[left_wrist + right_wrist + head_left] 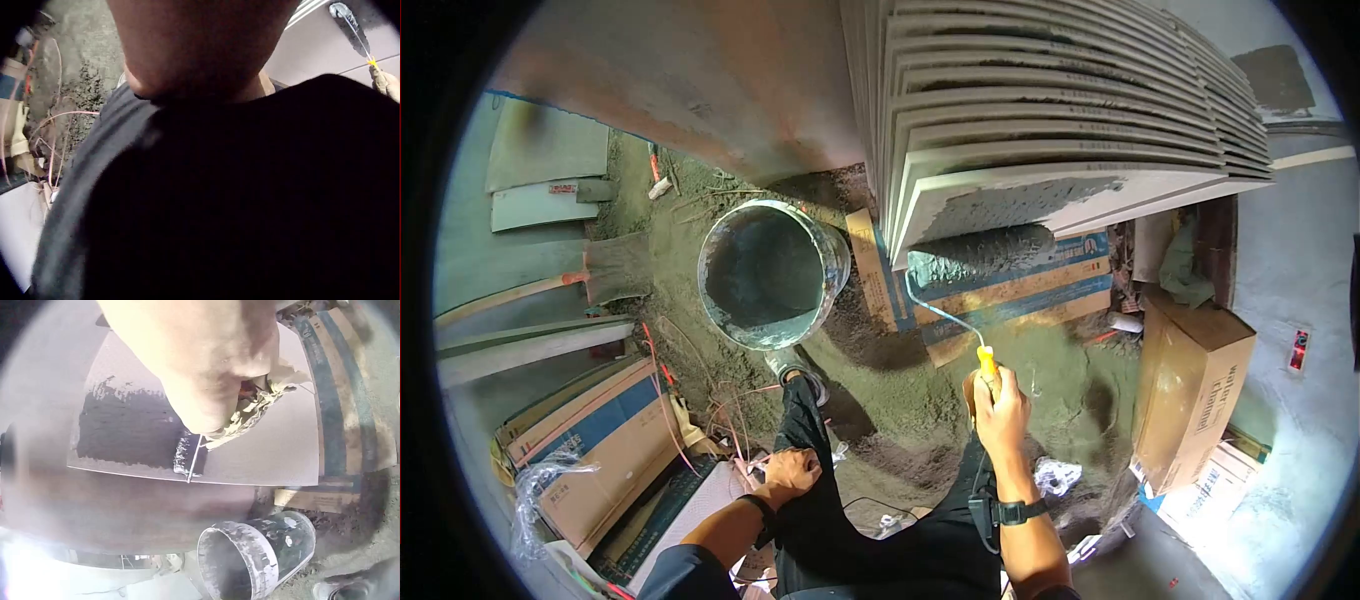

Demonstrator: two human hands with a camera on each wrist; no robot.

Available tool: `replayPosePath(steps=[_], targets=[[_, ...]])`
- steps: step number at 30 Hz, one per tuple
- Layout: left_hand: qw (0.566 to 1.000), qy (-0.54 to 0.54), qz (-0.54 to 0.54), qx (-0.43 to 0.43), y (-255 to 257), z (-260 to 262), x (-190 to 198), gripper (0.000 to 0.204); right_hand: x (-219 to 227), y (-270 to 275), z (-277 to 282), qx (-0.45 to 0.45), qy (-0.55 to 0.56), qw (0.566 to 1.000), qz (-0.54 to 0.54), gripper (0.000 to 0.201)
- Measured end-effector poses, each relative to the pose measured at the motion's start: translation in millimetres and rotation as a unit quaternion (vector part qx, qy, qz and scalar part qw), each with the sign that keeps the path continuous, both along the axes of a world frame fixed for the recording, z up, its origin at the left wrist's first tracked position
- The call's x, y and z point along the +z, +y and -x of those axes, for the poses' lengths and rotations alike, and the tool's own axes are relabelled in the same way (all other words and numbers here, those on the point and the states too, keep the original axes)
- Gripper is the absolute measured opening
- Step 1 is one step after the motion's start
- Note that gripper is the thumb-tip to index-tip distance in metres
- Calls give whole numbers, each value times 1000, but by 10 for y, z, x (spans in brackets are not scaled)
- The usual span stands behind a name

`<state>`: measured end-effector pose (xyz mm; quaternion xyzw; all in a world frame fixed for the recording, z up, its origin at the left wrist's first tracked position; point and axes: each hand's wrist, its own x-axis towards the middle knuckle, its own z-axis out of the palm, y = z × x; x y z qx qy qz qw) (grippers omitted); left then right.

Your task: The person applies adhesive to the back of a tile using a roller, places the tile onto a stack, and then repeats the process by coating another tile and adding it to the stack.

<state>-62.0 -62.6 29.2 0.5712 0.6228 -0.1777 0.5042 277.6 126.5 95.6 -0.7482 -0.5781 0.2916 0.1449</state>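
My right hand grips the yellow handle of a paint roller, some crumpled wrapping around it in the right wrist view. The roller's sleeve, wet with grey coating, lies against the face of the front tile, at the edge of a dark coated patch. That tile leans at the front of a tall tile stack. My left hand rests on my left thigh, fingers loosely curled, holding nothing; the left wrist view shows mostly forearm and dark trousers.
A smeared bucket of grey slurry stands left of the tiles. Flattened cardboard lies under the stack. A tall carton stands at right, more boxes at left. Orange-pink tubing trails over the rough sandy floor.
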Motion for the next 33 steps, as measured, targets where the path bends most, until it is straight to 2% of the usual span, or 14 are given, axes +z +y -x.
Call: replayPosePath(steps=[6,10,12,14,16,18,20,25,33], targets=[[999,-19,-28,12,-140,70,-77,23,-584,4,-61,40,-41,998,35,26],[998,-36,-43,24,-154,112,-67,21,-959,42,-54,40,-71,994,79,25],[999,-30,-29,26,-174,123,-71,23,-1216,45,-66,30,-34,996,81,26],[999,-25,-42,12,-190,130,-67,21,-1469,53,-59,17,-48,992,114,25],[997,-41,-61,37,-179,112,-64,18,-1642,87,-36,10,-51,990,130,26],[996,-41,-75,18,-180,93,-58,16,-1844,99,-18,9,-58,987,149,28],[997,-39,-66,29,-191,90,-53,16,-2120,74,-16,12,-65,988,138,30],[996,-35,-67,36,-142,99,-29,16,-2664,165,39,16,-79,978,194,30],[997,-29,-68,26,8,111,27,17,-3095,249,129,15,-98,969,227,33]])
